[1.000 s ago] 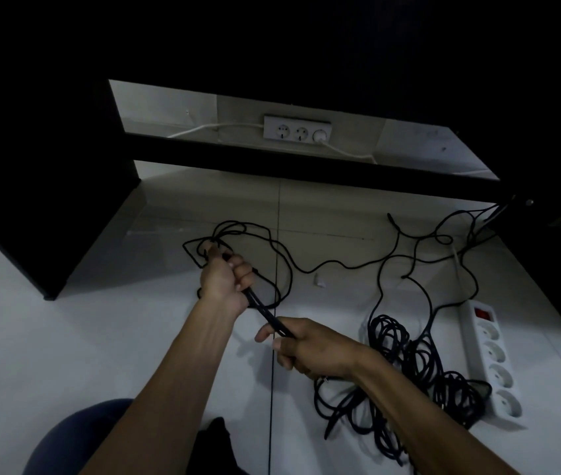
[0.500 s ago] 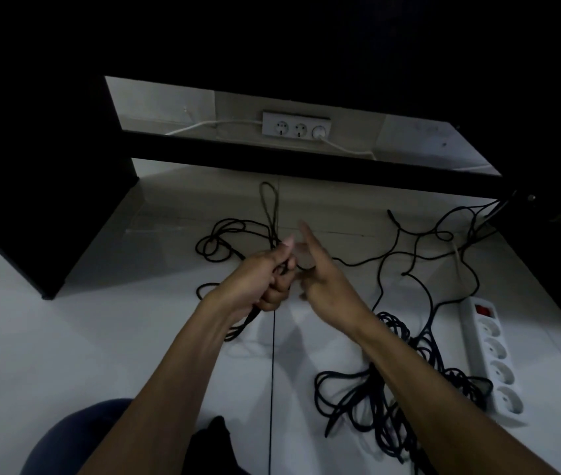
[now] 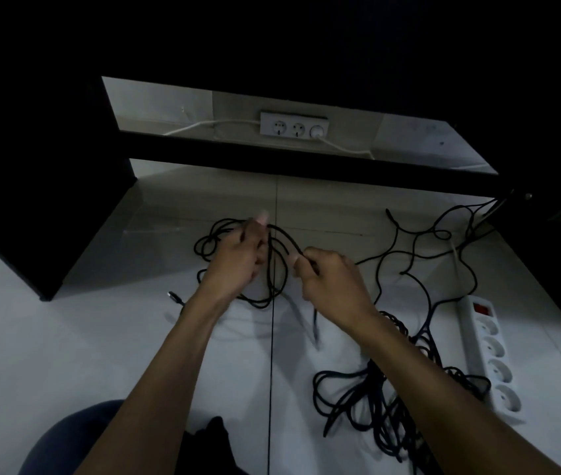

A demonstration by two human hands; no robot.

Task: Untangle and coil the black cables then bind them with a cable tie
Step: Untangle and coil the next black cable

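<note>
Head view, looking down at a pale tiled floor (image 3: 66, 337) under a dark desk; both hands are raised over it, close together. Left hand (image 3: 238, 258) has its grip curled round several loops of a black cable (image 3: 284, 241), with slack hanging below the fist and more loops lying on the floor just behind it; right hand (image 3: 327, 279) has its grip pinched on the same cable, which arches from one fist to the other. A loose cable end (image 3: 173, 296) lies on the floor near the left forearm; a tangled heap of black cables (image 3: 375, 399) lies on the floor under the right forearm, just beside a white power strip (image 3: 488, 351); thinner black leads (image 3: 423, 255) trail from the heap toward the desk's right leg; a white wall socket (image 3: 294, 126) sits well behind.
</note>
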